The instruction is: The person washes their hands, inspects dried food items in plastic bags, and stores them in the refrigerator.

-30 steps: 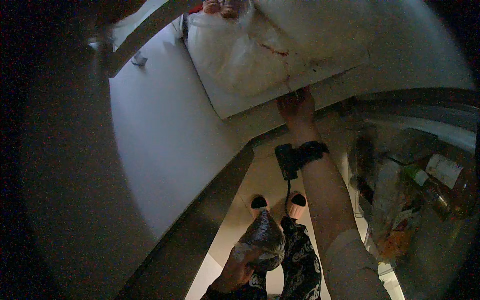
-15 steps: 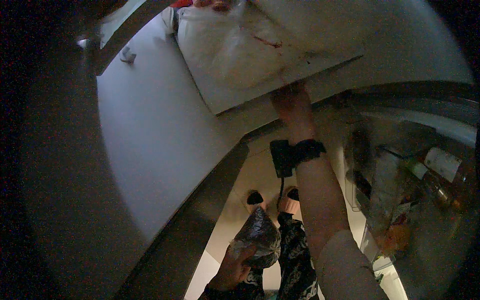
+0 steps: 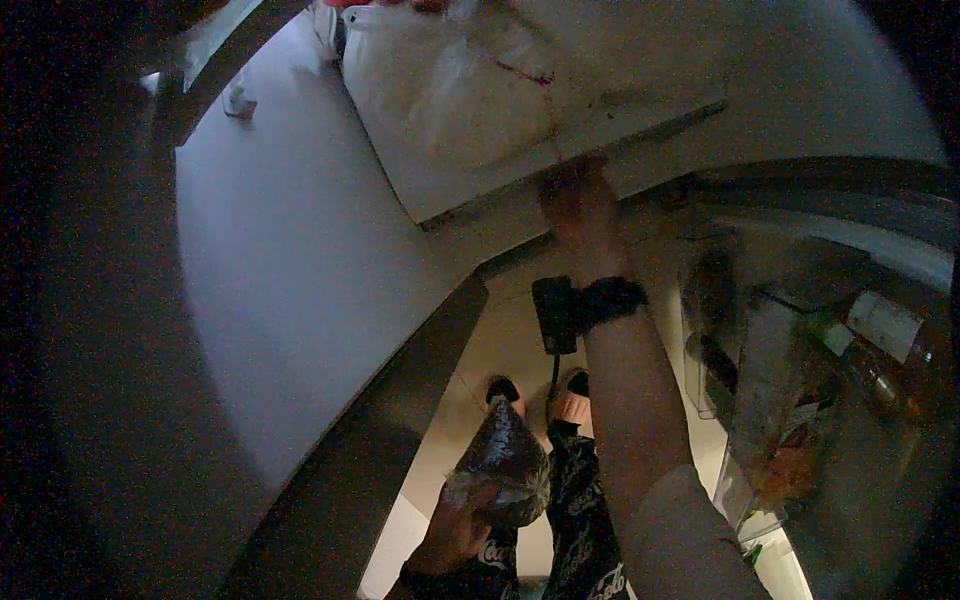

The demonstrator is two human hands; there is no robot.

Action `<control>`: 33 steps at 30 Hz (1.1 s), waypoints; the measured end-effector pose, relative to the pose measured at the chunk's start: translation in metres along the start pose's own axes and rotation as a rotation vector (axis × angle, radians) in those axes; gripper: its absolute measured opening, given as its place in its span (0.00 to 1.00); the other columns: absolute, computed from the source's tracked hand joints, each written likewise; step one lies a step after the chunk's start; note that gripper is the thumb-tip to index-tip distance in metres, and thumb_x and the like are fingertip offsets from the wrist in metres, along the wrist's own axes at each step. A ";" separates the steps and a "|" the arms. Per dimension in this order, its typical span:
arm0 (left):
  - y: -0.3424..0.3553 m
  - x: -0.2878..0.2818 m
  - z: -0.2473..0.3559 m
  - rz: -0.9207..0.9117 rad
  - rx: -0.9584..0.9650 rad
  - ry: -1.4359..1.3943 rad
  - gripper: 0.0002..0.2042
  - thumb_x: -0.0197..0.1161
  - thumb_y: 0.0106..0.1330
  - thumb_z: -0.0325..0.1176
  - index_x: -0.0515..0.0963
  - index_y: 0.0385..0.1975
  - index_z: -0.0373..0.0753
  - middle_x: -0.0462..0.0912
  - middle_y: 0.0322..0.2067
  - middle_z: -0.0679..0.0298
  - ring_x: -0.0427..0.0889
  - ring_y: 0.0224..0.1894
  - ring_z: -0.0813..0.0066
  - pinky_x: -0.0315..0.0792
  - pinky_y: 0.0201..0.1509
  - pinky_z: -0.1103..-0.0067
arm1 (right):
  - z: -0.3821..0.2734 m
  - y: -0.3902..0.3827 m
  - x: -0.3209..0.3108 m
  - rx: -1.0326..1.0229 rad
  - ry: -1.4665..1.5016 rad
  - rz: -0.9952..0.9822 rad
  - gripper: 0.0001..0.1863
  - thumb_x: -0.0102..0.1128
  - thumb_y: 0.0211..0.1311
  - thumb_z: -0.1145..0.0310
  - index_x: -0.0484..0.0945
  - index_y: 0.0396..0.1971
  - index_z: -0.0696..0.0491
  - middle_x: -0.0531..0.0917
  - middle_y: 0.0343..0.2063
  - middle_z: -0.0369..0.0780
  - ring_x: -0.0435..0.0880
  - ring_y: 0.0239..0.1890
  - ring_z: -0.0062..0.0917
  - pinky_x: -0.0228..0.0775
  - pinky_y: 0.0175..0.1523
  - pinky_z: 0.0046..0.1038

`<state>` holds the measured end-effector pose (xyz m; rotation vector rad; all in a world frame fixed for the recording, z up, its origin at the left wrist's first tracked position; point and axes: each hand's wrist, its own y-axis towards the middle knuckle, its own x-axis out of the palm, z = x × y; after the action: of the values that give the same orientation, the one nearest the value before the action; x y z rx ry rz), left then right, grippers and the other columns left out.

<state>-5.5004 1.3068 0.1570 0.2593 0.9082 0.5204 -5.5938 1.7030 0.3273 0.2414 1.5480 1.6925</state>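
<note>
My left hand (image 3: 468, 520), low in the view, is closed around a clear plastic bag (image 3: 505, 455) with something dark inside, its pointed end away from me. My right hand (image 3: 580, 200) reaches forward to the front edge of a pale flat board or shelf (image 3: 440, 205). Its fingers are dark and blurred, so their grip does not show. A large translucent plastic bag (image 3: 450, 100) with pale contents lies on that board, with a reddish streak on it. On my right wrist sits a black band (image 3: 612, 303) with a small black box (image 3: 555, 315) and a cord.
A smooth white surface (image 3: 300, 280) spreads across the left, bordered by a dark edge (image 3: 350, 450). Door racks to the right hold bottles (image 3: 875, 385) and an orange item (image 3: 790, 475). My feet (image 3: 503, 390) stand on the tiled floor below.
The whole view has shifted slightly, with most things a little farther left. My left hand still holds the bag, and my right hand stays at the board's edge.
</note>
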 end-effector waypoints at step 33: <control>0.208 -0.071 0.071 0.298 -0.260 -1.229 0.20 0.55 0.62 0.38 0.64 0.52 0.39 0.69 0.48 0.60 0.73 0.48 0.71 0.72 0.46 0.75 | -0.029 -0.062 -0.066 1.134 2.541 0.205 0.20 0.39 0.66 0.57 0.69 0.50 0.53 0.75 0.46 0.39 0.73 0.48 0.32 0.60 0.59 0.35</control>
<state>-5.5451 1.4454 0.3362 0.4047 -0.3980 0.6149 -5.5424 1.6329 0.2894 -1.9931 3.8600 -0.0694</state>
